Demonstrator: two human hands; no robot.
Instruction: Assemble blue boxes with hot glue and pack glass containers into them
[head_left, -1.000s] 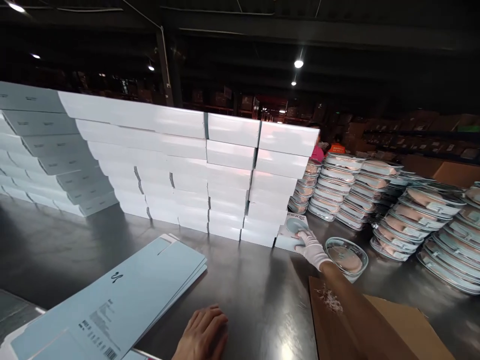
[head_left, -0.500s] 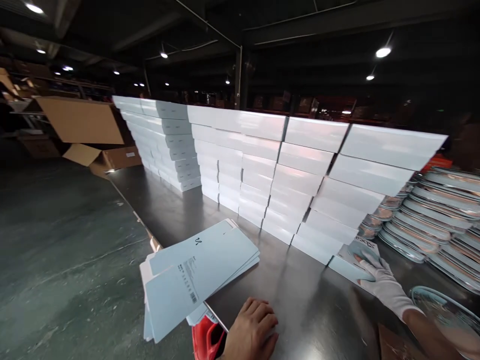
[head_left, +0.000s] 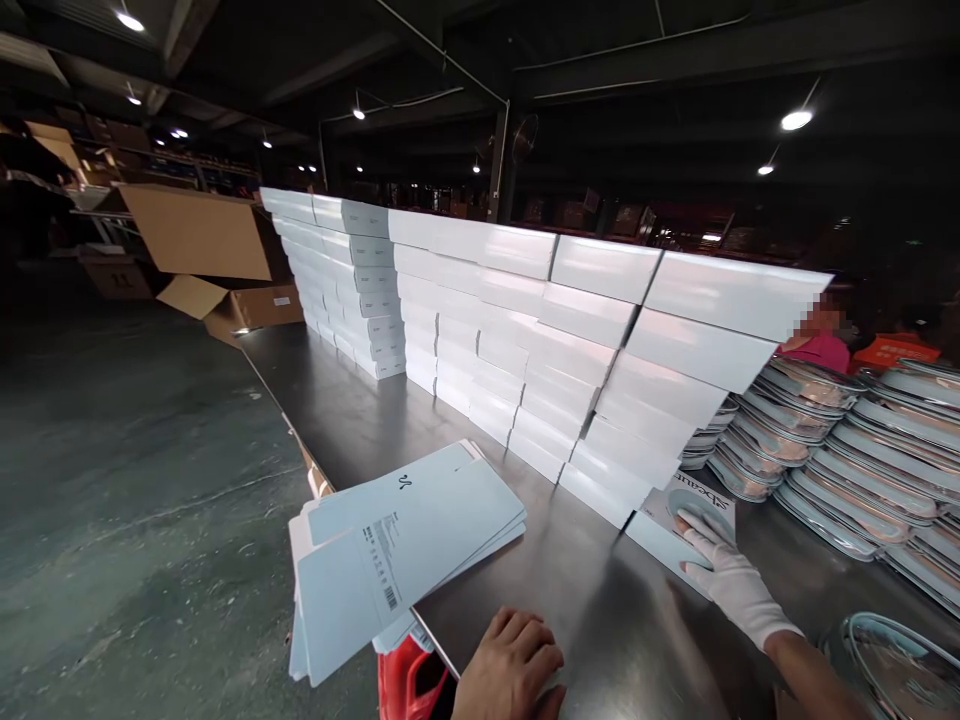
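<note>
My left hand point(head_left: 514, 665) is bare and lies at the near edge of the dark metal table point(head_left: 592, 600), holding nothing. Its fingers are loosely bent and rest on the surface. My right hand point(head_left: 731, 580) wears a white glove with some fingertips uncovered. Its fingers are spread over a light box point(head_left: 664, 542) with a printed top, at the near right end of a wall of stacked white boxes point(head_left: 577, 385). Left of my bare hand, a loose pile of flat, pale blue printed cartons point(head_left: 409, 540) overhangs the table edge.
Stacked oval lidded containers point(head_left: 840, 470) stand at right, with another clear-lidded container point(head_left: 900, 660) nearer me. A red plastic object point(head_left: 409, 680) sits below the table edge. An opened cardboard box point(head_left: 202, 235) stands beyond the far end. A person in pink point(head_left: 821, 350) is partly visible behind the stacks.
The view has turned slightly right, and more of the containers and a person behind them show. My right hand stays on the box; my left hand still rests on the table.
</note>
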